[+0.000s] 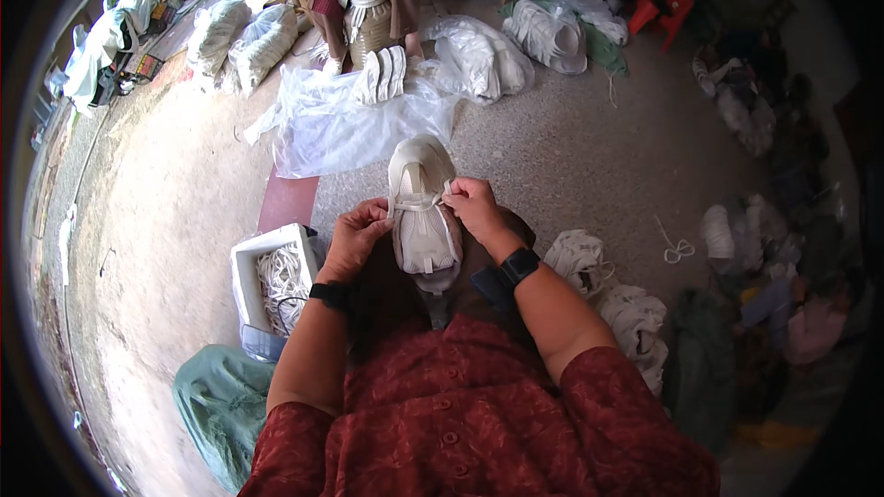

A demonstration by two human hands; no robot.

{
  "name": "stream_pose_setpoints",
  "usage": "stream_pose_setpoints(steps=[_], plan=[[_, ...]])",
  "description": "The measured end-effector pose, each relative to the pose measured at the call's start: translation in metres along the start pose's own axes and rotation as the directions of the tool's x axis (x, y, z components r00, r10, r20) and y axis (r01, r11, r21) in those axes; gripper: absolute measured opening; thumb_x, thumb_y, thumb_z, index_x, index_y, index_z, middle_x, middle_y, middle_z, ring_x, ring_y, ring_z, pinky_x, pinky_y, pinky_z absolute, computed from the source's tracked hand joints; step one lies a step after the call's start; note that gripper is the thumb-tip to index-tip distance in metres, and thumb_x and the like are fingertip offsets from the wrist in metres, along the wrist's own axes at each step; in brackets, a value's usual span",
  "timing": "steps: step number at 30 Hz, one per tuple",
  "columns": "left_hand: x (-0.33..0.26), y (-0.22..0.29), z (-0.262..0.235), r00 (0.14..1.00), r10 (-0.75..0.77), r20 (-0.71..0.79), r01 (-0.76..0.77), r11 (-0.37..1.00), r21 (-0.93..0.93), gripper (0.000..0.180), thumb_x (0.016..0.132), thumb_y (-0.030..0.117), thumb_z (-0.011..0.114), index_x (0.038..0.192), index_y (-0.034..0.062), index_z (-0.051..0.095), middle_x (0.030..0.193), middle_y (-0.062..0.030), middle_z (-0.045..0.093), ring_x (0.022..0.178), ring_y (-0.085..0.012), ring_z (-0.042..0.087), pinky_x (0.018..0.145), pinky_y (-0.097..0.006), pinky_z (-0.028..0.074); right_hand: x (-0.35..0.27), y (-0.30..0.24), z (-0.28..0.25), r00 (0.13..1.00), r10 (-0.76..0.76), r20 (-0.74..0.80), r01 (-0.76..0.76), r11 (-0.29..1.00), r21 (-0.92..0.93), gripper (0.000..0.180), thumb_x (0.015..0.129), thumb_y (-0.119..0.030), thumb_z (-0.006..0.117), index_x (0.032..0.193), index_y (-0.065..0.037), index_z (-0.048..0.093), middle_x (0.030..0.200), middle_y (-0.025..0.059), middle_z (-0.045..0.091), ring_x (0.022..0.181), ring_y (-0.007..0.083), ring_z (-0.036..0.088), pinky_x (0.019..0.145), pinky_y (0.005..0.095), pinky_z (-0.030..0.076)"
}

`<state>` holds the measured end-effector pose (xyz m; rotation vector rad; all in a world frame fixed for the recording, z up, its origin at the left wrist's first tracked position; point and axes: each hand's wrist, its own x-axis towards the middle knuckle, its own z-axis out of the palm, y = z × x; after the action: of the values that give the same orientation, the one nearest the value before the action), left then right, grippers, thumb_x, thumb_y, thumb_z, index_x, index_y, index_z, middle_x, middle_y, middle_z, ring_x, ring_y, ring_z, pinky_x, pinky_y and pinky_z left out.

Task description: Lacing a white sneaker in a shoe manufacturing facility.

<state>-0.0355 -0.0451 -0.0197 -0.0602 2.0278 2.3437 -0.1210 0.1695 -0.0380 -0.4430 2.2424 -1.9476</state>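
Both grips, left hand (354,237), right hand (474,205), pinch lace (419,206) on shoe (424,212); lace box (276,281) left.

We hold the shoe (424,212) between our left hand (354,239) and right hand (474,207). A box (247,276) of laces (281,281) lies to our left, plastic sheeting (341,124) lies ahead, and more shoes (608,294) sit right.

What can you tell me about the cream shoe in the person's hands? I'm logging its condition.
The cream fabric shoe lies toe away from the person, upper facing up, over the lap. A white lace crosses its throat; the left hand and right hand each pinch an end at the sides. The tongue end points toward the red blouse.
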Motion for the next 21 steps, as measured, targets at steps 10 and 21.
stream_pose_setpoints(steps=[10, 21], plan=[[0.003, -0.01, 0.001, 0.997, 0.016, -0.08, -0.018, 1.0, -0.023, 0.007, 0.078, 0.003, 0.064, 0.072, 0.0015, 0.06, 0.096, -0.0036, 0.059, 0.081, -0.0074, 0.052, 0.074, -0.02, 0.041, 0.011, -0.012, 0.018, 0.993, -0.117, -0.006, 0.093, 0.823, -0.56, 0.017, 0.065, -0.003, 0.062, 0.058, 0.0, 0.047, 0.063, 0.0184, 0.055, 0.061, 0.0362, 0.054, 0.054, 0.0422, 0.042], [-0.017, 0.009, 0.026, 0.98, -0.107, -0.167, 0.11, 0.994, 0.008, 0.006, 0.079, 0.008, 0.064, 0.077, 0.0024, 0.063, 0.067, 0.0052, 0.057, 0.06, -0.0018, 0.047, 0.054, -0.018, 0.038, -0.033, -0.007, 0.034, 0.924, -0.351, -0.154, 0.166, 0.728, -0.665, 0.01, 0.066, -0.007, 0.061, 0.073, 0.001, 0.057, 0.075, 0.0195, 0.057, 0.08, 0.0352, 0.054, 0.072, 0.0389, 0.045]])
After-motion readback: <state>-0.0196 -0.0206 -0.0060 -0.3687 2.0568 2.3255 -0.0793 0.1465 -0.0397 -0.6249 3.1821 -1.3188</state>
